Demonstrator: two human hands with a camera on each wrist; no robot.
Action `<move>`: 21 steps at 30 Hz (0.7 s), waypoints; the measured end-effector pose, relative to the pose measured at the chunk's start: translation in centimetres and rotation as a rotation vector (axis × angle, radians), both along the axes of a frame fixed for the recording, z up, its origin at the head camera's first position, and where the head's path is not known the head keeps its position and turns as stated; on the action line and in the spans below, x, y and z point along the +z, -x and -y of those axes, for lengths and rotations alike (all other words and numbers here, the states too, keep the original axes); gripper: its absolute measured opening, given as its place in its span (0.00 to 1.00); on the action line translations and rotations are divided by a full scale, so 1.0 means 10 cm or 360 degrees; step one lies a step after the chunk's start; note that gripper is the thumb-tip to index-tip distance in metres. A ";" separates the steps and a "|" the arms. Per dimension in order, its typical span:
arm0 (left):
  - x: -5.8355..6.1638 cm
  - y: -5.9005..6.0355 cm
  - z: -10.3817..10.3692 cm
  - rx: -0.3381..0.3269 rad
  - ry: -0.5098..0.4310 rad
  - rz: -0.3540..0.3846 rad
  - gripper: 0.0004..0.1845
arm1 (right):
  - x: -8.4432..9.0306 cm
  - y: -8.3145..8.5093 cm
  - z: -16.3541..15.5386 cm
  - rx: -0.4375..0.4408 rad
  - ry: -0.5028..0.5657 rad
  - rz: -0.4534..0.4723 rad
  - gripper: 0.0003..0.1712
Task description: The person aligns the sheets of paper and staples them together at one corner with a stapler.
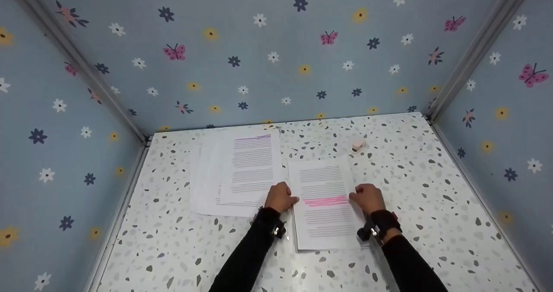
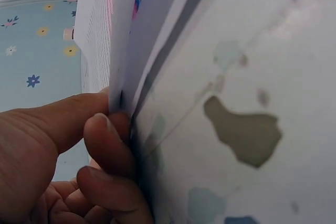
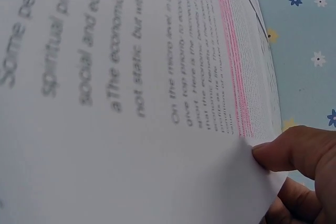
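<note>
We see both hands at the two long edges of a stack of printed sheets [image 1: 325,201] that lies low in the centre of the head view, on the speckled bench [image 1: 432,223]. The left hand [image 1: 281,197] is at the stack's left edge, and the left wrist view shows it grasping: the thumb lies along the top and the curled fingers [image 2: 107,145] press in from beneath, so that several sheet edges are pinched between them and lifted a little off the bench. The right hand [image 1: 368,197] meets the right edge at about the same height in the frame. In the right wrist view its thumb [image 3: 294,148] presses down on the margin of the top page, with the fingers curled under the paper, so we read it as grasping the stack too.

The top page carries lines of dark print, and a pink highlighted band [image 1: 326,201] runs across it between the two hands; the same pink streak shows near the upper right of the right wrist view.

Just left of this stack, higher in the head frame, a second pile of papers [image 1: 242,171] lies loosely fanned on the bench, its top sheet marked with purple near the head. A small pale object [image 1: 358,145], too small for us to identify, lies on the bench above the held stack, towards the back wall. Blue panels [image 1: 276,54] printed with flowers and butterflies enclose the bench on three sides. Both forearms wear dark sleeves [image 1: 248,257] with straps at the wrists.
</note>
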State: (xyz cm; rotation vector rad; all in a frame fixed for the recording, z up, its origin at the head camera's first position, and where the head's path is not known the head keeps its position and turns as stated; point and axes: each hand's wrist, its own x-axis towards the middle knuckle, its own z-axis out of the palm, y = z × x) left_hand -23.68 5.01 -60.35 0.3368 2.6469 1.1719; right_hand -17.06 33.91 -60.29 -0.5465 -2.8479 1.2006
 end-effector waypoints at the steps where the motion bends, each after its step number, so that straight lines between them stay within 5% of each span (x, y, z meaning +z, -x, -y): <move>1: 0.00 0.00 0.00 -0.0003 0.0001 -0.0002 0.15 | 0.00 0.00 0.00 -0.0002 -0.0003 -0.0005 0.18; 12: 0.03 -0.04 0.01 -0.0009 0.0037 -0.0056 0.15 | 0.03 -0.02 0.02 -0.0010 -0.0040 -0.0003 0.06; 21: 0.04 -0.05 0.01 -0.0013 0.0053 -0.0071 0.16 | 0.00 -0.02 0.01 0.0011 -0.0096 -0.0008 0.19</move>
